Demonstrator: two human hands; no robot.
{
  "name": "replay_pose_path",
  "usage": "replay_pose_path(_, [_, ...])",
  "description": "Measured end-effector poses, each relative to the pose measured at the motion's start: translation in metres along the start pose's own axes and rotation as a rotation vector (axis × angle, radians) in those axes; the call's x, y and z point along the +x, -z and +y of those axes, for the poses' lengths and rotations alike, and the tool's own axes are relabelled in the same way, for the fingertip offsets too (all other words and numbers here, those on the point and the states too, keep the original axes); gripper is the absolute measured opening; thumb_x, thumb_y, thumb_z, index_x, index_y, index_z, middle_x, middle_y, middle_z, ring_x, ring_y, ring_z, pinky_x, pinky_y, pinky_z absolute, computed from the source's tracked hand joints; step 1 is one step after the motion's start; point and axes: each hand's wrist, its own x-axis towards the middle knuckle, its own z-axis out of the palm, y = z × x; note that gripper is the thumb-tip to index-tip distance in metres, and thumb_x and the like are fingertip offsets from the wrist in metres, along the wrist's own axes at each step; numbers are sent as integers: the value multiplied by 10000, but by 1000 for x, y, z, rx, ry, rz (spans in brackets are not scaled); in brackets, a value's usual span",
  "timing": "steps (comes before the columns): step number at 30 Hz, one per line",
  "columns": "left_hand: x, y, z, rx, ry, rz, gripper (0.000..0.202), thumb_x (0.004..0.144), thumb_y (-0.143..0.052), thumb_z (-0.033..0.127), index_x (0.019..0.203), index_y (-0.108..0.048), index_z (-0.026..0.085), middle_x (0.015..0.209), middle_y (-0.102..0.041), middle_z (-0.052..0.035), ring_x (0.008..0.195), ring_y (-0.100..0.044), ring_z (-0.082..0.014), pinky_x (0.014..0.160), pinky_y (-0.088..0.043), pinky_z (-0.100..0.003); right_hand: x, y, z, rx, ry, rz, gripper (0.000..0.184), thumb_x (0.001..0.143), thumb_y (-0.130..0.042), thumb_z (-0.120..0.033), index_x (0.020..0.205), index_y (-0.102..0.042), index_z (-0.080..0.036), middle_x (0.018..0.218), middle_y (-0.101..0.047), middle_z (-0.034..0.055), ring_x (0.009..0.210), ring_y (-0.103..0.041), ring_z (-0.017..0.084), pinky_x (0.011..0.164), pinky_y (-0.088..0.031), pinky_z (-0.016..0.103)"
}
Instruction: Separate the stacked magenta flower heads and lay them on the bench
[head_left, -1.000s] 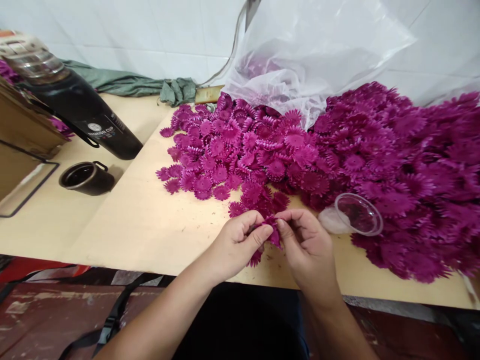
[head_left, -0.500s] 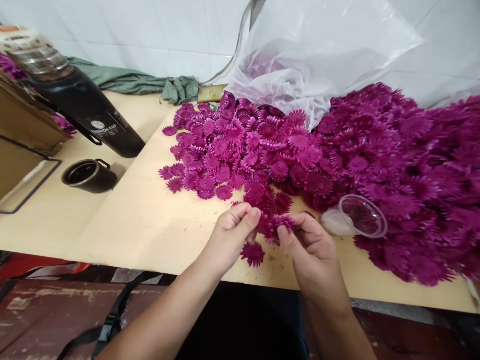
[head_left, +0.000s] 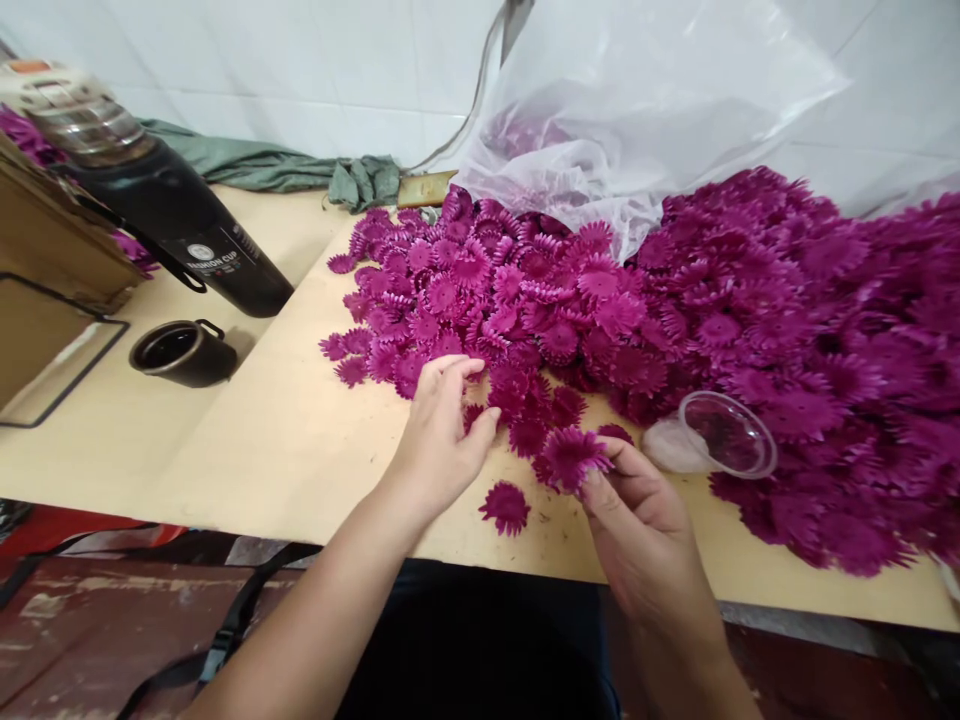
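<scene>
Between the thumb and fingers of my right hand (head_left: 637,515) is a purple artificial flower head (head_left: 574,458), its fringed petals spread. My left hand (head_left: 444,430) is open at the near edge of a big heap of purple flower heads (head_left: 517,290), fingers apart and nothing seen in them. A few loose blooms lie just right of its fingertips. One single flower head (head_left: 505,508) rests by itself on the table between my two wrists.
A clear plastic cup (head_left: 727,435) lies tipped at the heap's right. Behind the heap stands a translucent plastic bag (head_left: 637,110). At left are a black flask (head_left: 187,220), a dark cup (head_left: 184,353) and a cardboard box (head_left: 60,240) on the wooden table (head_left: 262,470).
My left hand has let go of the flower head and moved up and left toward the heap, fingers opening. My right hand keeps its hold, lower and slightly to the right.
</scene>
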Motion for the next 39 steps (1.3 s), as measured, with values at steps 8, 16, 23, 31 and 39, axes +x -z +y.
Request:
replay_pose_path(8, [-30, -13, 25, -188, 43, -418, 201, 787, -642, 307, 948, -655, 189, 855, -635, -33, 748, -595, -145, 629, -485, -239, 4, -3, -4, -106, 44, 114, 152, 745, -731, -295, 723, -608, -209, 664, -642, -27, 612, -593, 104, 562, -490, 196])
replay_pose_path(16, [-24, -24, 19, -527, 370, -346, 110, 741, -608, 236, 671, -582, 155, 578, -504, 41, 512, -438, -69, 506, -371, -188, 2, -1, -8, -262, 83, 78, 116, 814, -647, -305, 802, -583, -209, 698, -586, -24, 619, -556, 94, 563, -483, 191])
replay_pose_path(23, [-25, -27, 16, -554, 437, -371, 344, 697, -676, 371, 565, -418, 185, 473, -387, 77, 412, -370, -62, 416, -295, -183, 0, -9, -8, -190, -4, -23, 321, 791, -686, -291, 1086, -560, -273, 1022, -638, 14, 887, -633, 133, 752, -546, 234])
replay_pose_path(31, [-23, -31, 10, -679, 419, -339, 419, 688, -686, 487, 560, -454, 163, 541, -395, 63, 506, -366, -61, 483, -318, -185, 4, -7, -8, -248, 7, -118, 160, 815, -652, -302, 952, -616, -228, 934, -628, 31, 889, -618, 157, 800, -534, 278])
replay_pose_path(39, [-24, -21, 10, -555, 361, -574, 456, 763, -545, 611, 640, -462, 181, 559, -419, 53, 468, -409, -80, 458, -348, -211, 9, -4, -11, -219, -80, -126, 191, 790, -664, -379, 823, -581, -210, 712, -599, -4, 624, -577, 124, 535, -508, 222])
